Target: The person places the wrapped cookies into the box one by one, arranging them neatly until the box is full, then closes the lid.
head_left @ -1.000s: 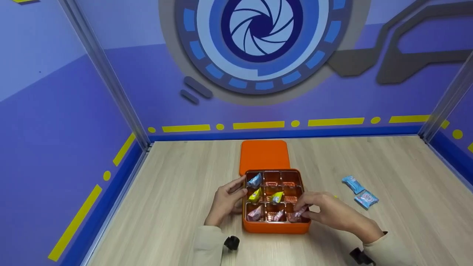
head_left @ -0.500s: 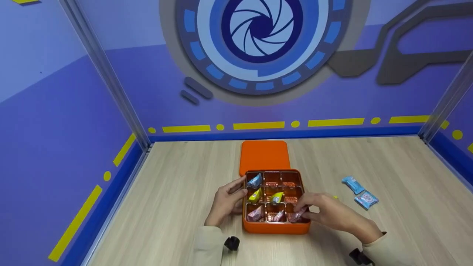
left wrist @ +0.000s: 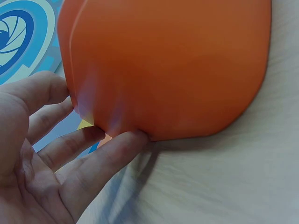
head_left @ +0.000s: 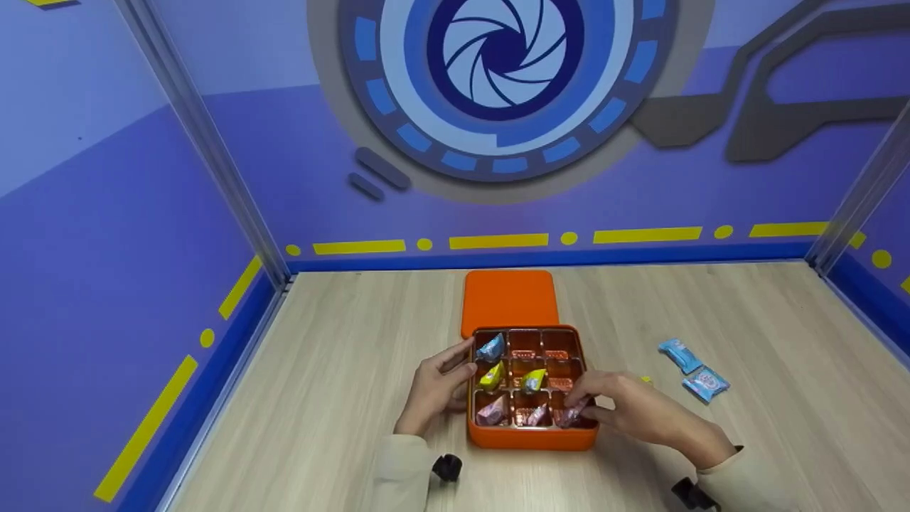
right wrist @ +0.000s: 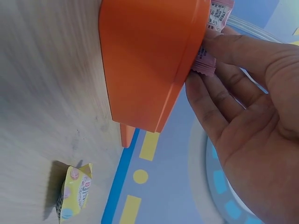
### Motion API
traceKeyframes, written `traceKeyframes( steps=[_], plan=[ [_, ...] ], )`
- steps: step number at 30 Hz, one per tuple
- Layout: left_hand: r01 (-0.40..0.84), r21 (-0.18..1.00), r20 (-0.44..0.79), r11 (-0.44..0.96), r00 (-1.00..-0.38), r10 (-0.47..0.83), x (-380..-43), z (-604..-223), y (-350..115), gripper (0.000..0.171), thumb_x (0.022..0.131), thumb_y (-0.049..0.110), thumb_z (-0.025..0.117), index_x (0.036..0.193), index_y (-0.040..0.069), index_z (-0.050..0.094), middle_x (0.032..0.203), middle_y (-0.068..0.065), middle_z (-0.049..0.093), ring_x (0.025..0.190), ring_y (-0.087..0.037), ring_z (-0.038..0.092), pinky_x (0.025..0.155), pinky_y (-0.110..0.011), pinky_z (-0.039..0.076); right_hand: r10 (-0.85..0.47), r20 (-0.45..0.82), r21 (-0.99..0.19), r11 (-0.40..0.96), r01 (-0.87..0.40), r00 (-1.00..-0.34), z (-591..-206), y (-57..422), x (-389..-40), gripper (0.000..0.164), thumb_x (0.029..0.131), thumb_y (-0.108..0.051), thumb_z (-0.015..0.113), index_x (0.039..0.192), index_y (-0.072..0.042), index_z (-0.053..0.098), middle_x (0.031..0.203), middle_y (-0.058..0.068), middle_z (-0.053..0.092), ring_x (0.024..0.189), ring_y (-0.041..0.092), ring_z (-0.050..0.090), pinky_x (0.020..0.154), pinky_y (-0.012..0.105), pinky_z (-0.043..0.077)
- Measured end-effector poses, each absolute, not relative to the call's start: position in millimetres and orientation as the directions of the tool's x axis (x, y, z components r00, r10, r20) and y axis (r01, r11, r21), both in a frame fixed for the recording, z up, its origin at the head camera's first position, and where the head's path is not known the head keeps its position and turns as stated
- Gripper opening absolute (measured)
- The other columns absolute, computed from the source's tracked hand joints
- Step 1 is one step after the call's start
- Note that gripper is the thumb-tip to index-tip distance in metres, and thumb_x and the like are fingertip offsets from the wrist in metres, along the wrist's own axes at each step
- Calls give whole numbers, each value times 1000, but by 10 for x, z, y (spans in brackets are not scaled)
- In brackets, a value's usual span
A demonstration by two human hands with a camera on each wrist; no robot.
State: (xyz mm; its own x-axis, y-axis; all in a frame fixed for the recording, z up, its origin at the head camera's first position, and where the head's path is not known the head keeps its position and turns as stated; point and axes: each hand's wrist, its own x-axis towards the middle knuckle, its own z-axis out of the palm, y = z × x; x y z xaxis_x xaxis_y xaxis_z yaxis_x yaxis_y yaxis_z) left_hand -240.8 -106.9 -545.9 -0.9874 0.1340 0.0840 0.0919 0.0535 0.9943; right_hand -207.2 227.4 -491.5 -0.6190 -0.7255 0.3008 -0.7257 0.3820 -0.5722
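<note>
An orange box [head_left: 532, 440] with a clear divided insert sits before me in the head view. My right hand [head_left: 640, 407] pinches a pink wrapped candy [right wrist: 218, 16] between thumb and fingers at the front right compartment. My left hand [head_left: 431, 392] touches the box's left side, fingertips along its wall and thumb near the rim. The front row also holds a pink candy [head_left: 490, 412] at left and another pink candy [head_left: 537, 414] in the middle. Yellow candies [head_left: 533, 380] lie in the left and middle compartments of the middle row. A blue candy [head_left: 490, 347] is back left.
Behind the box lies its orange lid [head_left: 510, 302]. Two blue candies [head_left: 705, 384] rest on the table to the right. A yellow candy [right wrist: 74, 191] lies beside the box, mostly hidden by the right hand in the head view. Printed panels surround the table.
</note>
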Motion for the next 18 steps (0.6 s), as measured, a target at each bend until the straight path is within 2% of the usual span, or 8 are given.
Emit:
traceKeyframes(
  steps=[5,10,18],
  plan=[
    [84,995,77,51,-988,131,-2411,-5466,-1072,47,101,10,73,148,8,64,154,-23,54,139,-39,54,100,-43,56,-728,304,-575,375,-727,-615,-4921,2271,-2073,32,90,11,77,109,-15,78,106,-6,74,94,12,70,81,37,63],
    [75,996,68,46,-990,127,-2398,-5452,-1065,48,101,10,73,148,8,64,152,-25,55,137,-40,56,96,-46,59,-726,307,-577,372,-727,-615,-4926,2274,-2061,34,91,11,77,111,-16,78,107,-5,75,96,18,72,82,40,63],
    [73,996,67,46,-990,122,-2403,-5447,-1057,49,100,9,74,148,7,63,152,-26,54,138,-42,54,93,-47,60,-708,257,-621,401,-674,-658,-4913,2279,-2045,31,94,5,77,114,-19,78,109,-6,75,99,24,71,86,41,62]
  ],
)
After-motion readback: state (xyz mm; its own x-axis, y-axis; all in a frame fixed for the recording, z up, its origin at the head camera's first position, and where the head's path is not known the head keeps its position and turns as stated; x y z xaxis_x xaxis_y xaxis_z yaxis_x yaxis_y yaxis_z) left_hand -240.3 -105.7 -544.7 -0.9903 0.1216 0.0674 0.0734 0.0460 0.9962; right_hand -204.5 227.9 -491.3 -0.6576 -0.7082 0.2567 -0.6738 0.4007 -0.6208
